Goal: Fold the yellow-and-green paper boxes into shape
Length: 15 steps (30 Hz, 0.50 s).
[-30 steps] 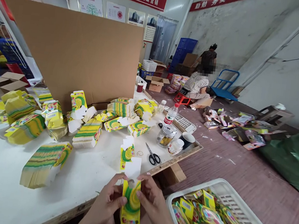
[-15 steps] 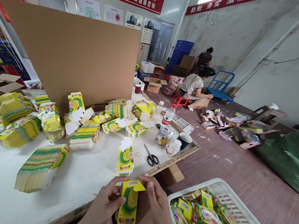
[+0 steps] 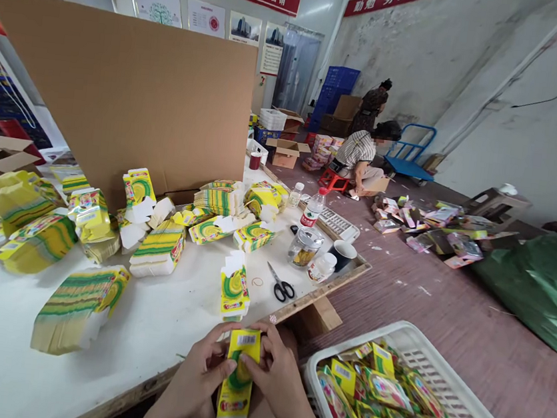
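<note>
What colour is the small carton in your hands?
The carton is yellow with a green swirl, barcode flap on top; head view.

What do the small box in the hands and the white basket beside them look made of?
Small box: printed paperboard, probably with a light gloss; its creased folds and tucked flap suggest so. White basket: apparently moulded plastic, matte, given its uniform slotted walls.

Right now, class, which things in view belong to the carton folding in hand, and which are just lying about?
In the job: left hand, right hand, the yellow carton they hold, flat carton stacks, upright carton.
Lying about: scissors, water bottle, glass jar, dark cup, rubber band.
</note>
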Motion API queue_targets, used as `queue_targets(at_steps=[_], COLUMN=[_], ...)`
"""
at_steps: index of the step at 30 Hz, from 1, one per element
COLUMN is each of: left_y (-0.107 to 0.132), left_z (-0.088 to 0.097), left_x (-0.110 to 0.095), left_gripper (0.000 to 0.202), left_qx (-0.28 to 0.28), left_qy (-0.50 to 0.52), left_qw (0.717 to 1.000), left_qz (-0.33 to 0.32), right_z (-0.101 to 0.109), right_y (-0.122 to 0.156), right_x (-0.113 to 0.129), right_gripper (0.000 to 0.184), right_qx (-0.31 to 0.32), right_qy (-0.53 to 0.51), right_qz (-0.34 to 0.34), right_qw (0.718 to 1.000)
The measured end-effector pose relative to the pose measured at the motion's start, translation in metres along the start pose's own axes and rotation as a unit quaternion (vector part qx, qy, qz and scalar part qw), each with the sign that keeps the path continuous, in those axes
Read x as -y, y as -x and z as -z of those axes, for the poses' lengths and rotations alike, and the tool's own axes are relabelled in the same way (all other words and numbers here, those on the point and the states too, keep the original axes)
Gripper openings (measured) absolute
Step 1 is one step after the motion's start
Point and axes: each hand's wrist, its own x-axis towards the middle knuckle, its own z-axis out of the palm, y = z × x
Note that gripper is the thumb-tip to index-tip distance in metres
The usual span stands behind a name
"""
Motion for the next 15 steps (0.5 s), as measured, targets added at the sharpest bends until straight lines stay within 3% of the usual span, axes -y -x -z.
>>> queue_targets(at_steps=[5,10,15], left_y=[-0.001,-0.004,-0.010], left_z=[-0.005,-0.007,-0.008], left_x=[0.000,-0.005,-0.010], left_gripper=[0.056,0.060,0.063], left_qx=[-0.004,-0.001,-0.003], left_qy=[0.057,0.098,0.093], left_qw=[0.998,0.995,0.996], left_qz=[0.004,0.011,0.019], right_z=[0.004,0.009,0.016], right_y=[0.002,0.006,0.006], right_x=[0.000,-0.002,-0.005], right_gripper=[0.035,0.035,0.031], right_qx=[-0.009,-0.009,-0.065], right_qy=[-0.022,-0.090,-0.094], right_qz=[-0.022,0.037,0.062], right_qw=[0.999,0.995,0.991])
